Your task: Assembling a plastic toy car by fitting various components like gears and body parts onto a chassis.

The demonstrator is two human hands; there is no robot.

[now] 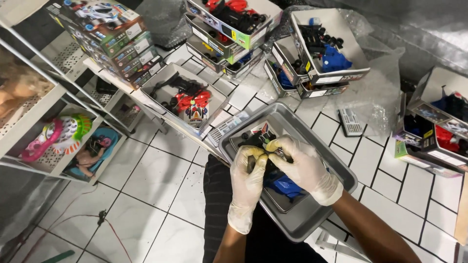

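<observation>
Seen from above: both hands gloved in thin white gloves, meeting over a grey metal tray (312,221) resting on the lap. Left hand (247,182) coming up from 6 o'clock, forearm bare, fingers curled and closed around a small black toy part (257,141), thumb tip pressed toward the other hand. Right hand (303,168) entering from 4 o'clock, wrist bent, fingers pinched shut on the same part at its right end, fingertips touching those of the left. Inside the tray, beneath the hands, a shallow inner tray with a blue piece (287,186) at 5 o'clock of the hands.

At 10 o'clock, an open box with a red and black toy car (191,101). At 12 to 1 o'clock, stacked open boxes (317,58) holding black, red and blue parts. At 9 o'clock, a white shelf (34,131) with colourful toys. White tiled floor (146,195) underneath.
</observation>
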